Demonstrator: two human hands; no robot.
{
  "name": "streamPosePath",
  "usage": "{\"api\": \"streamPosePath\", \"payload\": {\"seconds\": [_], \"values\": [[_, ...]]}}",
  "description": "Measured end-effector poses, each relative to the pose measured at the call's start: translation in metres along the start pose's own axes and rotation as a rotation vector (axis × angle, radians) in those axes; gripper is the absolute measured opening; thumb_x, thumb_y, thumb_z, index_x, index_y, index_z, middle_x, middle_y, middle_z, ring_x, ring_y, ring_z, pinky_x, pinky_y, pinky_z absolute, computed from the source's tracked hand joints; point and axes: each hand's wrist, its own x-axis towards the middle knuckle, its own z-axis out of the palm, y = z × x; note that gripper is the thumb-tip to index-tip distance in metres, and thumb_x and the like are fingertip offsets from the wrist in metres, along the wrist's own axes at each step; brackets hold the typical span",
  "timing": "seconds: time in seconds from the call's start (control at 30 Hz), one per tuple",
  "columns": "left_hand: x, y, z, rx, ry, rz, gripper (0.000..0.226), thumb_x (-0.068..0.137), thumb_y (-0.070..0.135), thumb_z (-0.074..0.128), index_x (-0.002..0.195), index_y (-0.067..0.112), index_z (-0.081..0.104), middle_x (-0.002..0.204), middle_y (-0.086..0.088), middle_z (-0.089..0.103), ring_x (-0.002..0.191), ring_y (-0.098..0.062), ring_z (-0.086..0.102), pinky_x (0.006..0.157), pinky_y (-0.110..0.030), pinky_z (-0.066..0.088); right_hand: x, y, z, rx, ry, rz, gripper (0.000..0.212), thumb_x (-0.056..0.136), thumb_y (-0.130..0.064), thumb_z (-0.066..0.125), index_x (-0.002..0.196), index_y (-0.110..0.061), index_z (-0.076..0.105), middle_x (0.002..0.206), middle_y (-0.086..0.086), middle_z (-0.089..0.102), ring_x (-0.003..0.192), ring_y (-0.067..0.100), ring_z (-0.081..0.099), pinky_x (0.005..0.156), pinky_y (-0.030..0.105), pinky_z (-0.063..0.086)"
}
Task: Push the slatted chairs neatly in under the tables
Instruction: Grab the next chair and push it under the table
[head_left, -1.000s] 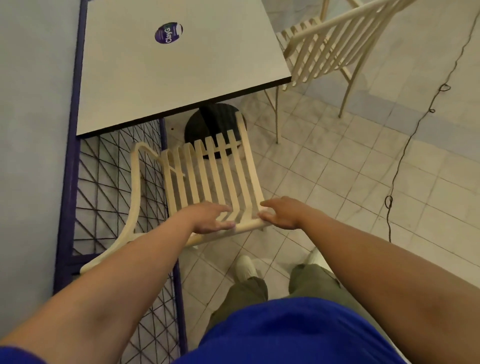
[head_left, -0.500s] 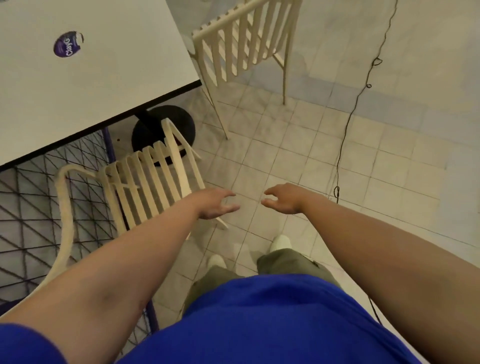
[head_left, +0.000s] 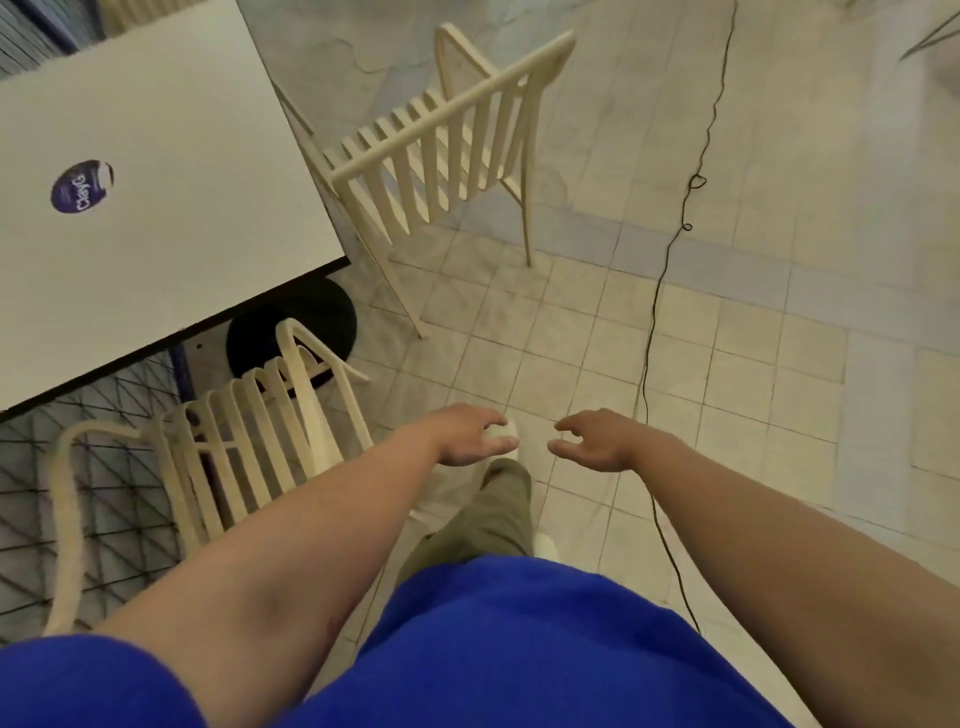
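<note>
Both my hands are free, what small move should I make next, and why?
Probably step toward the far chair and reach for its top rail. Both the left hand and right hand hold nothing, the near chair looks tucked under the table, and the far chair stands angled beside it, not pushed in.

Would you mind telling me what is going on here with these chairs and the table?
A person is tidying slatted chairs around a white table. Both the left hand and the right hand are held out over the tiled floor, gripping nothing. The near chair sits close against the table's near edge. The far chair stands at an angle by the table's side, seemingly not yet pushed in.
</note>
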Motion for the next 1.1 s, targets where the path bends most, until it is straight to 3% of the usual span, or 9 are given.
{"api": "streamPosePath", "payload": {"seconds": [0.17,0.33,0.63,0.93,1.1], "values": [[0.039,-0.015,-0.063,0.007,0.034,-0.033,0.069,0.096,0.065,0.047,0.152,0.027,0.039,0.158,-0.001,0.039,0.143,-0.023,0.037,0.115,-0.04,0.03,0.049,0.0,-0.072,-0.032,0.027,-0.027,0.066,0.099,-0.059,0.041,0.151,-0.019,0.039,0.156,0.001,0.04,0.141,0.022,0.038,0.114,0.037,0.029],[0.084,-0.035,-0.136,-0.009,0.094,-0.068,0.083,0.083,0.081,0.039,0.151,0.034,0.038,0.159,0.0,0.038,0.144,-0.022,0.036,0.117,-0.046,0.03,0.106,-0.01,-0.149,-0.074,0.032,-0.042,0.067,0.098,-0.06,0.041,0.151,-0.02,0.038,0.155,0.002,0.041,0.141,0.022,0.039,0.114,0.037,0.03],[0.114,-0.056,-0.232,-0.081,0.144,-0.106,0.07,0.096,0.066,0.043,0.155,0.029,0.035,0.161,-0.002,0.034,0.148,-0.023,0.029,0.115,-0.038,0.025,0.184,-0.03,-0.254,-0.173,-0.002,-0.132,0.067,0.098,-0.062,0.04,0.152,-0.022,0.037,0.155,0.002,0.041,0.141,0.023,0.038,0.114,0.037,0.029],[0.168,-0.056,-0.313,-0.245,0.226,-0.249,0.071,0.095,0.067,0.044,0.154,0.029,0.036,0.16,-0.003,0.035,0.146,-0.024,0.032,0.115,-0.041,0.028,0.278,-0.025,-0.367,-0.277,-0.067,-0.257,0.07,0.094,-0.065,0.043,0.152,-0.026,0.037,0.157,0.001,0.038,0.141,0.022,0.038,0.115,0.043,0.031],[0.202,-0.041,-0.358,-0.349,0.32,-0.355,0.066,0.097,0.063,0.045,0.152,0.029,0.038,0.159,-0.003,0.037,0.145,-0.024,0.033,0.116,-0.042,0.03,0.315,-0.028,-0.44,-0.341,-0.063,-0.422,0.064,0.097,-0.057,0.047,0.15,-0.023,0.04,0.152,0.004,0.045,0.138,0.023,0.042,0.114,0.043,0.034]]}}
